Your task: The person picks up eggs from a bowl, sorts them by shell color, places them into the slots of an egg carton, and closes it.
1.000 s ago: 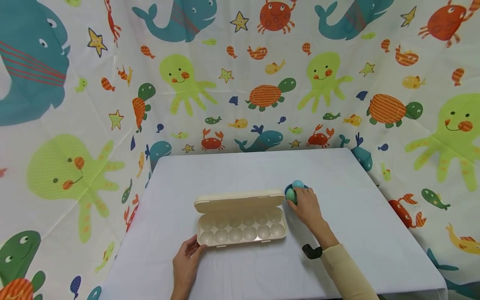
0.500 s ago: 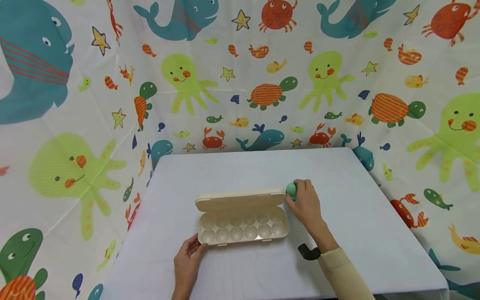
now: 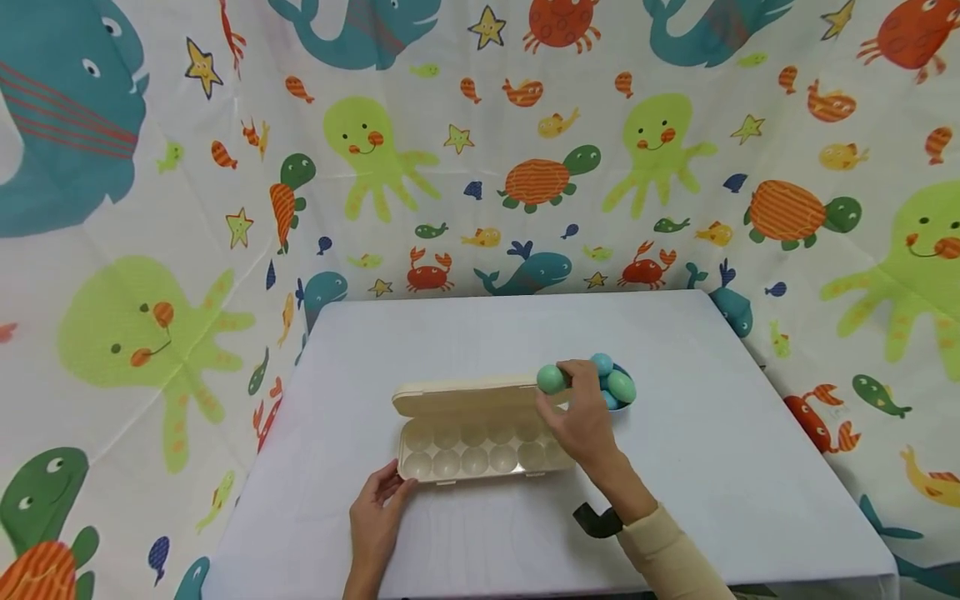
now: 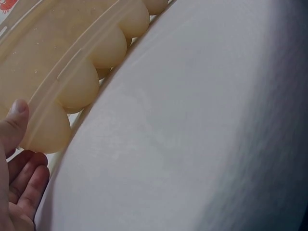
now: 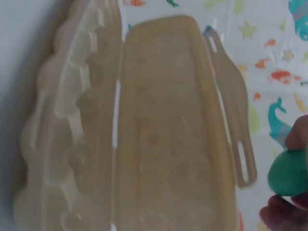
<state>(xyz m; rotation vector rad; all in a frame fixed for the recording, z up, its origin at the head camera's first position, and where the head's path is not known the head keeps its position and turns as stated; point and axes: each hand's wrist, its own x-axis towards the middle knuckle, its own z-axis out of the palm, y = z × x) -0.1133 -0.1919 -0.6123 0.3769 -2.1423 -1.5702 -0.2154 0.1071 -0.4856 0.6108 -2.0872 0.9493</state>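
Observation:
A cream egg carton (image 3: 480, 402) lies on the white table with its lid raised and its two rows of round cups unfilled. My left hand (image 3: 377, 517) grips its front left corner; in the left wrist view the thumb (image 4: 18, 120) lies at the rim and the fingers curl below the end cup (image 4: 45, 130). Between thumb and fingertips, my right hand (image 3: 588, 421) holds a green egg (image 3: 551, 379) over the carton's right end, level with the lid. The right wrist view shows that egg (image 5: 286, 175) beside the open lid (image 5: 168, 120).
Right behind the right hand stands a blue bowl (image 3: 622, 367) with several eggs in it, among them a light blue egg (image 3: 602, 363) and a green egg (image 3: 622, 386). A cloth (image 3: 465, 192) printed with sea animals hangs behind and beside the table (image 3: 712, 467).
My right hand has lifted the green egg out of the bowl and carried it left to the carton's right end. The left hand stays at the carton's corner.

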